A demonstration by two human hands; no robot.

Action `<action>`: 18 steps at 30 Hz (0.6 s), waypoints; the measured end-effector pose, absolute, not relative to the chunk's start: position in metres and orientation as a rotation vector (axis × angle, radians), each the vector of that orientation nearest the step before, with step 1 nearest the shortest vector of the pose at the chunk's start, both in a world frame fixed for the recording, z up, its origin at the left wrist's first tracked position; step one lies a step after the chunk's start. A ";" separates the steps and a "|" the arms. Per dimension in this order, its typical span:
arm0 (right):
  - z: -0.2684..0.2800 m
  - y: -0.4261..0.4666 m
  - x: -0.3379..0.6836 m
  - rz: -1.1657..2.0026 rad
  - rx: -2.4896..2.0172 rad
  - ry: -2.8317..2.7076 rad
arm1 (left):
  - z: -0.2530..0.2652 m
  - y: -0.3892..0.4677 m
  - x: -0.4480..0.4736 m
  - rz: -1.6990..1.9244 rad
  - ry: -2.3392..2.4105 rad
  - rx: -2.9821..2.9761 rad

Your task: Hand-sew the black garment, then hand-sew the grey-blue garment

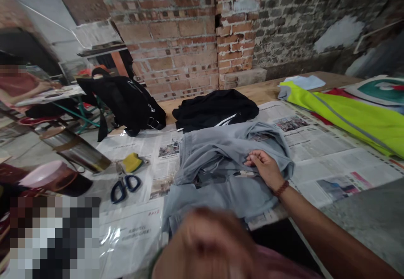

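Note:
A grey garment [217,157] lies crumpled over the newspaper-covered table, with loose folds and an opening toward its right end. My right hand [264,167], wearing a reddish-brown beaded bracelet, rests on the right part of the garment, its fingers drawn together in a pinch on the cloth. Close to the camera, my left hand [214,245] is a large blur in front of the garment's near edge. Its fingers are smeared by motion, and whatever it may hold cannot be made out.
Left of the garment are dark-handled scissors [124,184], a yellow object [131,162] and a metal flask [75,148]. Behind lie a black garment [217,108] and black bag [126,102]. A neon-yellow garment [344,115] and iron [381,89] are right. Another person [22,83] sits far left.

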State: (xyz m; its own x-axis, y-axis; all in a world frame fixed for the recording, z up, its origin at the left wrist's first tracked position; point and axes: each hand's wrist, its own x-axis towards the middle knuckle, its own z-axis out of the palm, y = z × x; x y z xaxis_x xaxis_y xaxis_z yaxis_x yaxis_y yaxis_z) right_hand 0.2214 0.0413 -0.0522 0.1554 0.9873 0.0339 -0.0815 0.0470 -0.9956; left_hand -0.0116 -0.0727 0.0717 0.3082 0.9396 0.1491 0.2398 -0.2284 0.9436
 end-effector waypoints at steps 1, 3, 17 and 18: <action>-0.053 0.042 0.221 1.109 -1.166 -1.036 | 0.064 -0.060 -0.006 0.980 1.139 1.665; -0.051 0.041 0.222 1.117 -1.102 -0.978 | 0.043 -0.033 0.002 1.025 1.334 1.653; 0.063 -0.024 0.265 1.036 -0.669 -0.948 | -0.013 -0.006 -0.007 0.705 1.293 2.037; 0.068 -0.028 0.268 1.021 -0.664 -0.930 | -0.014 -0.006 -0.007 0.711 1.292 2.032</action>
State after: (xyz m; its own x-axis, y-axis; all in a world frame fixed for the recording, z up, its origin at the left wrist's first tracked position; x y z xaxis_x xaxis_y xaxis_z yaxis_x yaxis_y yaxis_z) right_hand 0.2676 -0.0279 0.0676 0.2187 0.9186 0.3292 -0.4128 0.3928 -0.8218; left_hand -0.0071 -0.0064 -0.0136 0.3766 0.9197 0.1110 0.5854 -0.3291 0.7409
